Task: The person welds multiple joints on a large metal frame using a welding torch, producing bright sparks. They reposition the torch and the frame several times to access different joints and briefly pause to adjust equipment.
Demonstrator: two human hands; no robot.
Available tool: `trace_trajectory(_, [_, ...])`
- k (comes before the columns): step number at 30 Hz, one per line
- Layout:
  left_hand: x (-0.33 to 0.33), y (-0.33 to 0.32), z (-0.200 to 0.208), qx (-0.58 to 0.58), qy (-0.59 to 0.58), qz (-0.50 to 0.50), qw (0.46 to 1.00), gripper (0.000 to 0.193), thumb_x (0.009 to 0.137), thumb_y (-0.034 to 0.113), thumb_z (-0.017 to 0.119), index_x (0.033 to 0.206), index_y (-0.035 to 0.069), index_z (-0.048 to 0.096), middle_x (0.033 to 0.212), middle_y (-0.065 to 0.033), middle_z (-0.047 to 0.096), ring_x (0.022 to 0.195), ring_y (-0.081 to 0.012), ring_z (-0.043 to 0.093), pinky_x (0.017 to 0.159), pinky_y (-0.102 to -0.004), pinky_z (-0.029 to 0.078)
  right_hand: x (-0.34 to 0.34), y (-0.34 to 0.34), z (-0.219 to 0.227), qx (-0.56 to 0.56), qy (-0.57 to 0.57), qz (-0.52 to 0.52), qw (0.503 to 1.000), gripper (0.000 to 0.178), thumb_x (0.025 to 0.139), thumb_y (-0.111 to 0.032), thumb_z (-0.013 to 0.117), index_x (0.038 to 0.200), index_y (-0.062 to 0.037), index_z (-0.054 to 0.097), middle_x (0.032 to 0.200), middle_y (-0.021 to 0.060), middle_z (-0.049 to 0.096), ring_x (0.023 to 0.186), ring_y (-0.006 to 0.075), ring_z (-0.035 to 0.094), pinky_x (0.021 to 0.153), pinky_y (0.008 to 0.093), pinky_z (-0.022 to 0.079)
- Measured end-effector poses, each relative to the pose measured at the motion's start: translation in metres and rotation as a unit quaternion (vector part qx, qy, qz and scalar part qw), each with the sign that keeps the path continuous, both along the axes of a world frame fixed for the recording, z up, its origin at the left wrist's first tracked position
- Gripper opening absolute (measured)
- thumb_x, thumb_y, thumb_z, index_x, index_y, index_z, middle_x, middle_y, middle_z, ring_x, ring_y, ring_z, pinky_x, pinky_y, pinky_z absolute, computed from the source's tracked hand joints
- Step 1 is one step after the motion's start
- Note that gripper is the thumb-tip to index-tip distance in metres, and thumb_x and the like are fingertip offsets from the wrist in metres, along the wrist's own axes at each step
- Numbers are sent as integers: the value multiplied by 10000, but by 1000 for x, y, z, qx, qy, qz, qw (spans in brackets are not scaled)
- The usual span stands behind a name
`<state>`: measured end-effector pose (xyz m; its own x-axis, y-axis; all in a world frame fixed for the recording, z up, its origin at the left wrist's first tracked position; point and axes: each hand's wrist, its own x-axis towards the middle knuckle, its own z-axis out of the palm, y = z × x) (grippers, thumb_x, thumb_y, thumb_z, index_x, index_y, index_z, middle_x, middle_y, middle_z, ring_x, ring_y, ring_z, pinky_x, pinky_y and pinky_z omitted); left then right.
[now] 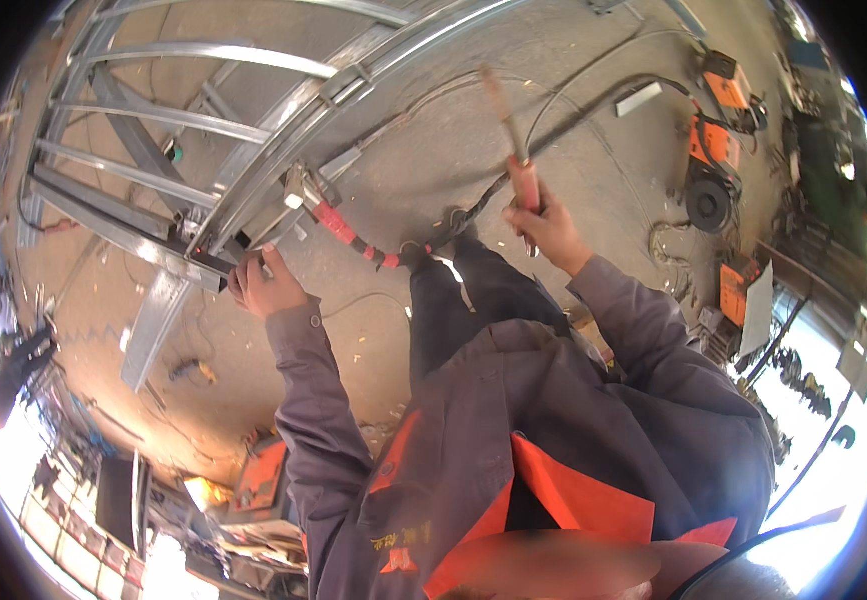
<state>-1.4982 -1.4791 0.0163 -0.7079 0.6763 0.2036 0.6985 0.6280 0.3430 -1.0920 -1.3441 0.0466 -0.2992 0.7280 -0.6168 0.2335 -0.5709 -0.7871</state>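
Observation:
My right hand [550, 228] is closed round the red handle of a long tool [523, 185]. The tool points up and away, with a bare metal shaft; its far end is smeared by motion, so I cannot tell its exact kind. My left hand [265, 282] has its fingers bent at the near end of a steel tube [211, 272], at the corner of a large metal frame [183, 118]. Part of the grip is hidden. Beside that corner, a welding gun [300, 190] with a red-wrapped cable [338, 228] rests by the frame's long rail.
The cable runs across my legs [443, 300] and over the concrete floor [443, 130]. Orange welding machines [713, 145] stand at the right, with a black wire spool [708, 203] there. An orange box-like unit [261, 475] stands at the lower left.

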Motion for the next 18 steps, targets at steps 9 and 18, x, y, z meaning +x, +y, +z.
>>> trace_trajectory(9, [-6,-4,-11,5,-26,17,1000,443,987,451,600,1105,54,758,1235,-91,714,1280,-364,517,1105,-544,343,73,4,65,129,-48,-323,936,258,962,-180,695,1102,-23,545,807,40,594,672,117,567,563,287,448])
trace_trajectory(18, [-1,-4,-8,6,-26,21,999,498,1026,510,538,1195,89,743,1313,-71,683,1341,-332,495,1131,-536,333,153,-2,62,183,-82,-383,902,278,1016,-276,653,1080,-22,561,850,37,582,716,142,586,654,312,510])
